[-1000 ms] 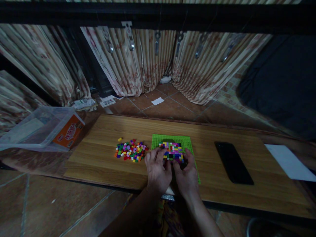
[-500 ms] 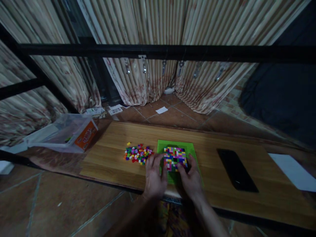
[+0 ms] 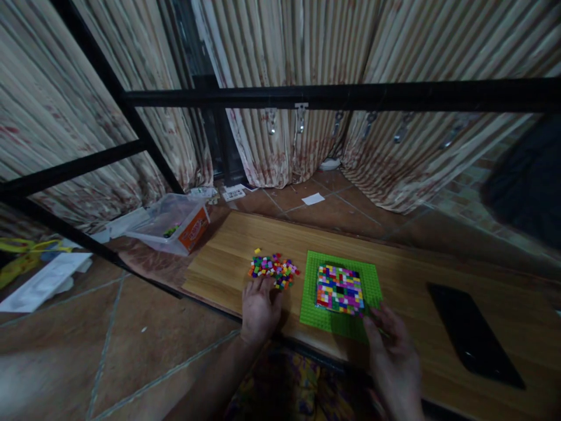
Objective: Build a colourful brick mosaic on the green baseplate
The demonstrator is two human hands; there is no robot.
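Note:
A green studded baseplate lies on the wooden board, carrying a squarish build of multicoloured toy bricks with a dark gap near its middle. To its left is a loose pile of small toy bricks in mixed colours. My left hand reaches to the near edge of this pile, thumb apart from the fingers, fingertips partly hidden. By the lower right corner of the baseplate is my right hand, thumb and fingers apart, with nothing visible between them. Its thumb tip is close to the build's corner.
A black phone-like slab lies on the wooden board at right. Beyond the board's left end stands a clear plastic box with an orange label. A black metal bar crosses in front of striped curtains. White paper lies on the tiled floor.
Both hands have come away from the brick build: the left to the loose pile, the right to the baseplate's lower right. The view has swung left, showing more floor there.

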